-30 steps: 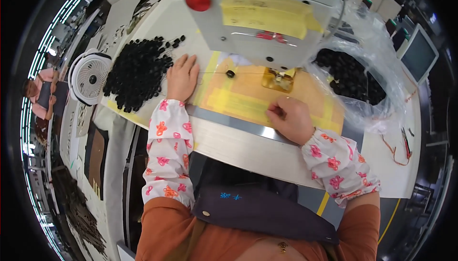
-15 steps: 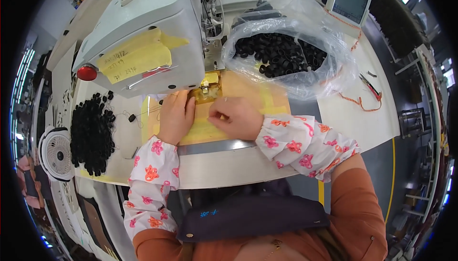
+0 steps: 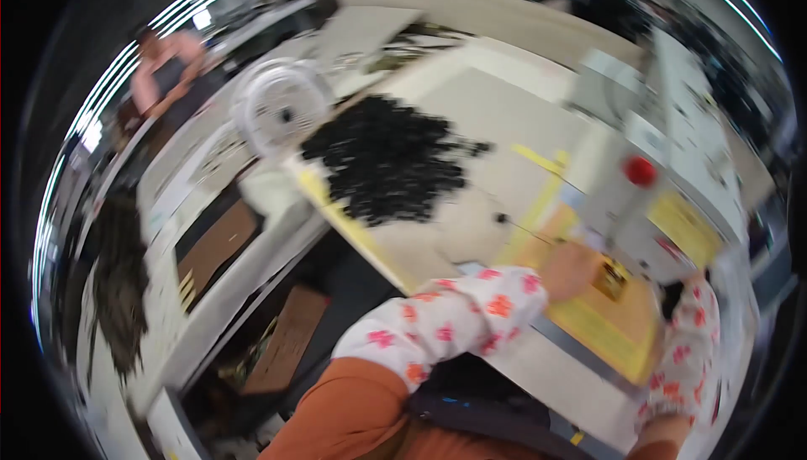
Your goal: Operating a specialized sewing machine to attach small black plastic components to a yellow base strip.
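A floral white sleeve cover leads to my left hand [image 3: 570, 272], which rests on the yellow-covered work plate [image 3: 593, 334] beside the sewing machine [image 3: 609, 199]. Motion smears its fingers, and I cannot make out anything in them. Farther right, my right hand [image 3: 694, 282] reaches past the machine's end. Most of it is hidden, next to a patch of black that may be the small black rings. A large heap of small black pieces [image 3: 387, 162] lies on the table to the left of the machine. One loose black piece [image 3: 502, 218] with thread lies between heap and plate.
A white fan [image 3: 284, 114] stands at the heap's far left. A red button [image 3: 640, 171] and yellow paper [image 3: 685, 223] are on the machine. Brown board [image 3: 290, 338] and dark cloth [image 3: 118, 279] lie left, below the table edge. Another person [image 3: 172, 69] is at the far left.
The view has swung left, bringing the heap and fan to the middle. My right hand has left the plate's front and moved off to the machine's right side. My left hand stays by the plate.
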`<state>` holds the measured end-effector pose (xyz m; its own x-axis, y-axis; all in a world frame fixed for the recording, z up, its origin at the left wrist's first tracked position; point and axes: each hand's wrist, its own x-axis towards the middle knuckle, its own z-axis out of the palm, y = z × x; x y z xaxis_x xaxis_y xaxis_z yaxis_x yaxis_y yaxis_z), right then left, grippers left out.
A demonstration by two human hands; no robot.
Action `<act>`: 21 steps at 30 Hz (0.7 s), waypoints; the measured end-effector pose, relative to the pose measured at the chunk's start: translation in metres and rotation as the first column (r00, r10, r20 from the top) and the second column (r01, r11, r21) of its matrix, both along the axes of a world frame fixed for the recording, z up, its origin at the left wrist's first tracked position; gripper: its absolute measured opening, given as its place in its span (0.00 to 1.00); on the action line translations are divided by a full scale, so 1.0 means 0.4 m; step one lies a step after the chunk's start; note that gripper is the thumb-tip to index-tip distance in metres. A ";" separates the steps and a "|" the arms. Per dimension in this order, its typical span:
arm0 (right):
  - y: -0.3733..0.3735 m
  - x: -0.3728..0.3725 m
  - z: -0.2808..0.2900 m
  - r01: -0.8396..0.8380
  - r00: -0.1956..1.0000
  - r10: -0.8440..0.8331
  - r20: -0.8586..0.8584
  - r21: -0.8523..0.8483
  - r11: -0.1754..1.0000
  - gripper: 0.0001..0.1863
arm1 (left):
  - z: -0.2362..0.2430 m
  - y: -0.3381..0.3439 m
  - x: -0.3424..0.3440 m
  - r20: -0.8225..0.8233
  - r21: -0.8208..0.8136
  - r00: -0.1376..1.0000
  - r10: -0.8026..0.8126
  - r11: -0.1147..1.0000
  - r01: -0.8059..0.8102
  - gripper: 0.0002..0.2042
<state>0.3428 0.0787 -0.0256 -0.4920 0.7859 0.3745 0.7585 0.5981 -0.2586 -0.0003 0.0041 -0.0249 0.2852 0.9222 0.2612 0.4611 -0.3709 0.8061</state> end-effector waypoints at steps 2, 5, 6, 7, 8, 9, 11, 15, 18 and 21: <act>-0.031 0.037 -0.001 -0.175 0.985 0.175 0.009 0.058 0.983 0.17 | -0.010 -0.005 -0.005 -0.183 0.427 0.983 0.024 0.903 0.057 0.06; -0.008 0.039 -0.014 -0.135 0.990 0.129 0.059 0.106 0.985 0.17 | 0.000 -0.020 -0.010 -0.180 0.489 0.980 0.082 0.872 0.017 0.06; 0.020 0.023 -0.021 -0.089 0.994 0.080 0.081 0.117 0.989 0.17 | -0.001 -0.019 -0.012 -0.159 0.463 0.985 0.060 0.886 0.021 0.07; 0.038 0.017 -0.025 -0.033 0.995 0.020 0.103 0.126 0.991 0.17 | -0.001 -0.015 -0.014 -0.160 0.459 0.985 0.060 0.888 0.020 0.07; 0.048 0.018 -0.028 0.031 0.991 -0.048 0.124 0.135 0.990 0.17 | -0.002 -0.012 -0.014 -0.159 0.491 0.985 0.069 0.871 0.018 0.07; 0.051 0.021 -0.019 0.094 0.982 -0.116 0.151 0.145 0.985 0.17 | -0.001 -0.015 -0.009 -0.151 0.523 0.985 0.078 0.853 0.012 0.07; 0.026 -0.001 0.015 0.149 0.969 -0.174 0.177 0.146 0.978 0.17 | -0.007 -0.005 -0.007 -0.171 0.479 0.981 0.091 0.878 0.002 0.07; -0.121 -0.075 0.065 0.336 0.936 -0.330 0.122 -0.034 0.941 0.22 | -0.016 0.016 0.007 -0.217 0.413 0.968 0.128 0.910 -0.028 0.08; -0.144 -0.063 -0.001 0.286 0.915 -0.350 0.200 0.291 0.913 0.24 | -0.021 0.020 0.010 -0.158 0.460 0.980 0.123 0.887 -0.037 0.09; -0.121 -0.081 -0.003 0.357 0.905 -0.393 0.164 0.209 0.910 0.24 | -0.028 0.011 0.008 -0.126 0.501 0.977 0.174 0.861 -0.088 0.09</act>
